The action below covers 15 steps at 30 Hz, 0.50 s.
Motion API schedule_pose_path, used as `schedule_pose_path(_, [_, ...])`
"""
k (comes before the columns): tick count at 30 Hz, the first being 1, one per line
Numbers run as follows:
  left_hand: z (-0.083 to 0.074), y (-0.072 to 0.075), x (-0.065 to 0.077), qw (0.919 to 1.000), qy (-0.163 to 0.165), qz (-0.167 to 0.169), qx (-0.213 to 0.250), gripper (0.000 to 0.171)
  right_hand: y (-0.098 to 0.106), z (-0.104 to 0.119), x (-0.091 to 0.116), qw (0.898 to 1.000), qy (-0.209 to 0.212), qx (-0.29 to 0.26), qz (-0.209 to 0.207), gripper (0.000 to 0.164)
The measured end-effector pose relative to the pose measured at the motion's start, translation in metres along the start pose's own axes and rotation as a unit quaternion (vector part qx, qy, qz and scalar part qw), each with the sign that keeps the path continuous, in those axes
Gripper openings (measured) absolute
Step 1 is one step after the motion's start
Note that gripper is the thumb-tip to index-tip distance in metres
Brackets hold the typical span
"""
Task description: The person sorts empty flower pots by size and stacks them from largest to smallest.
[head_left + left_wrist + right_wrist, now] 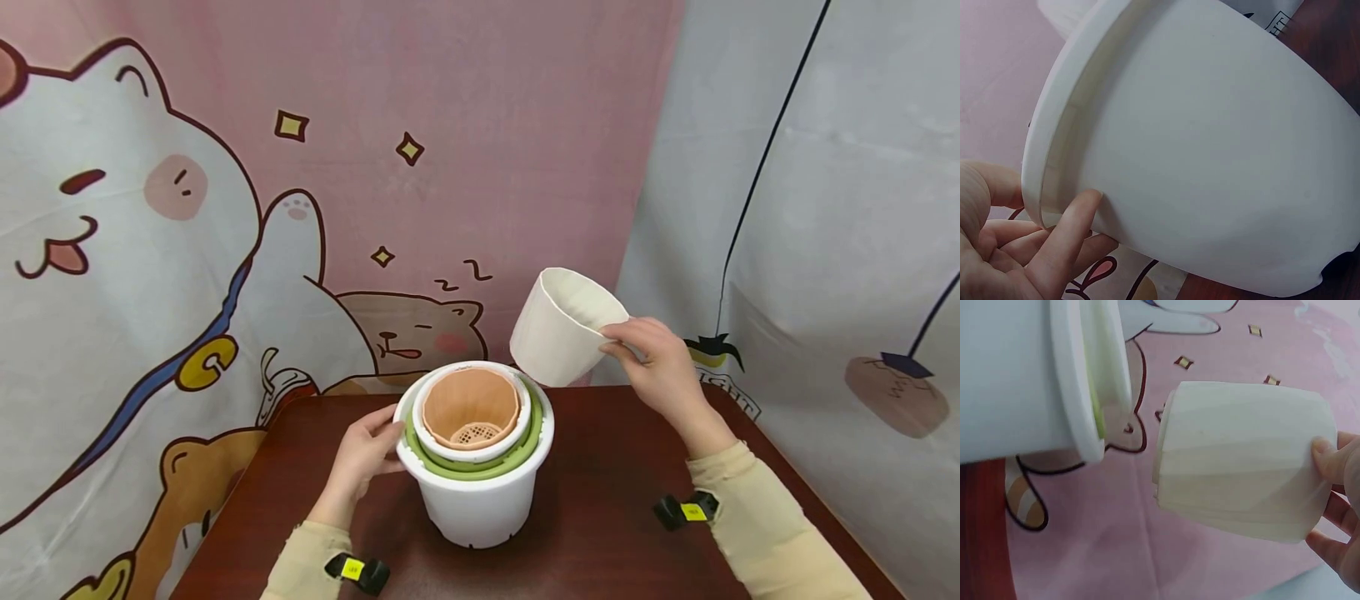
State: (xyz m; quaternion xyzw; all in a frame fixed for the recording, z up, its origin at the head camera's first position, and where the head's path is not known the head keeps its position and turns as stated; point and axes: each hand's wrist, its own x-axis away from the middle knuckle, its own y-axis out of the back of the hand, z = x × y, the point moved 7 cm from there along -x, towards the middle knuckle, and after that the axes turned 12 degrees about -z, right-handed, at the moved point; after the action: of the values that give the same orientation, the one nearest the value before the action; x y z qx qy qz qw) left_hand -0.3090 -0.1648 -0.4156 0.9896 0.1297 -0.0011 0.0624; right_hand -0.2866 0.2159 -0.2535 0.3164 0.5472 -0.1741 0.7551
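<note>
A large white flowerpot (478,510) stands upright on the table, with a green pot (480,472), a smaller white pot (527,417) and an orange pot (468,398) nested inside it. Holes show in the orange pot's bottom. My left hand (363,454) holds the large pot at its left rim; the left wrist view shows fingers (1063,244) against the wall below the rim. To the upper right, my right hand (663,367) pinches the rim of a cream-white flowerpot (551,337) with faceted sides. This pot is tilted in the air, apart from the nested stack.
The dark reddish-brown table (600,517) lies beneath the pots. Behind it hangs a pink cloth (525,125) printed with cartoon animals, and a pale cloth (825,167) hangs on the right. A black strap device (356,573) is on the left wrist, another (686,510) on the right.
</note>
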Motion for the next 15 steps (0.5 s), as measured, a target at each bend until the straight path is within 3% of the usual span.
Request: schedule_pose_path(15, [0.001,0.001,-0.001,1.0,0.004,-0.001,0.0,0.041,-0.026,0.045,-0.017,0.994,0.065,-0.083,0.004,0.033])
